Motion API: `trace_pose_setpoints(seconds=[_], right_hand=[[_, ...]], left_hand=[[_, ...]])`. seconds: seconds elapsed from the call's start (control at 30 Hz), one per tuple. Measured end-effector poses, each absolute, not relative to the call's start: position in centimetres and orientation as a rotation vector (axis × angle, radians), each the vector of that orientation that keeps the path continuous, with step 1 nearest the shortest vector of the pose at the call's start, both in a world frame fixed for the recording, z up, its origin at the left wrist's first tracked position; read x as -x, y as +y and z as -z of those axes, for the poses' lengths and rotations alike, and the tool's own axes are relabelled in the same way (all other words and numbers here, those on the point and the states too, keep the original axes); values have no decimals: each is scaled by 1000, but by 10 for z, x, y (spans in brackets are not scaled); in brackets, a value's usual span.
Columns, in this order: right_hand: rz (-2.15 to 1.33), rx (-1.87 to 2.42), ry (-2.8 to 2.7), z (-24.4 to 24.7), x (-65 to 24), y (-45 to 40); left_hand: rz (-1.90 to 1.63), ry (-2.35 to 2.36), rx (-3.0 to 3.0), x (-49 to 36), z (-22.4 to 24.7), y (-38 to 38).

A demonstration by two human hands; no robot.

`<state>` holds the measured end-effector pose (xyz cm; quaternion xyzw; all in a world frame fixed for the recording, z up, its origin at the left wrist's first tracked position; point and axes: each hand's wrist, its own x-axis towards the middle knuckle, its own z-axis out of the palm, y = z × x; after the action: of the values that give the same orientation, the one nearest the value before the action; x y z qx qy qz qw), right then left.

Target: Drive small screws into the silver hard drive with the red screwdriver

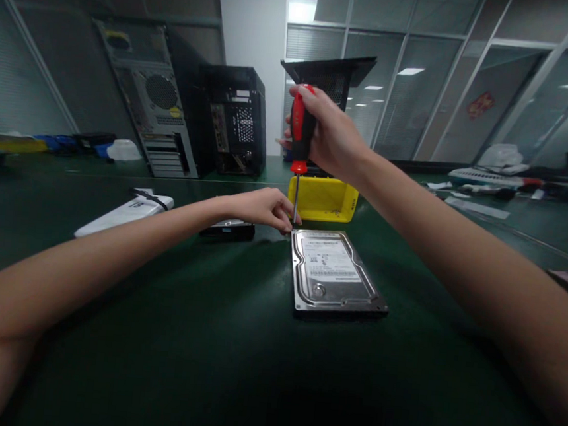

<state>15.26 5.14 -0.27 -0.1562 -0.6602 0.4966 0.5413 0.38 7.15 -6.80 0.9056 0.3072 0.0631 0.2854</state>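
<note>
Head view: screwdriver (pixel 297 125) upright over a green table (pixel 176 363), tip down at the far left corner of a hard drive (pixel 333 274). Right hand (pixel 332 130) raised high, fingers curled around the red-and-black handle. Left hand (pixel 259 207) low beside the same corner, fingers bent and bunched together right by the tip; cannot tell whether pinching the shaft, holding a screw or only bracing the edge. Hard drive flat on the table, label side up, just in front of a yellow tray (pixel 322 195). Step in hand, by the look of it: working a fastening at that corner, with no way to say whether driving in or backing out. Next move, as judged from here: calling for a straight shaft, steady downward pressure and left fingertips guarded against a slip, being so close to the point. Among the containers: in the yellow tray, a few small loose pieces (pixel 335 212), probably screws, toward the right of its floor. Farther back on the left, a black computer case (pixel 258 124), open toward the camera, with metalwork inside; beside it a taller tower (pixel 189 79), interior hidden. Nearer, a second drive (pixel 230 231), partly covered by the left wrist, and a white box (pixel 114 218) with a black cable (pixel 151 198) across one end, contents out of sight.
</note>
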Motion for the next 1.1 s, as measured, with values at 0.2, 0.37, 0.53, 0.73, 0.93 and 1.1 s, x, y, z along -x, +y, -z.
trace_pose_setpoints(seconds=[0.2, 0.37, 0.53, 0.73, 0.93, 1.1], right_hand=[[-1160, 317, -1586, 3, -152, 50], [-1131, 324, -1603, 5, -153, 55], [-1083, 377, -1588, 6, -152, 53], [-1139, 439, -1562, 2, -150, 45], [-1147, 389, -1538, 3, -152, 48], [-1147, 355, -1566, 4, -151, 50]], left_hand=[[-173, 836, -2428, -5, 68, 71], [-162, 829, -2424, -5, 66, 70], [-154, 802, -2394, -4, 64, 70], [-165, 796, -2328, -2, 64, 73], [-184, 784, -2326, -2, 69, 75], [-232, 817, -2319, -3, 70, 74]])
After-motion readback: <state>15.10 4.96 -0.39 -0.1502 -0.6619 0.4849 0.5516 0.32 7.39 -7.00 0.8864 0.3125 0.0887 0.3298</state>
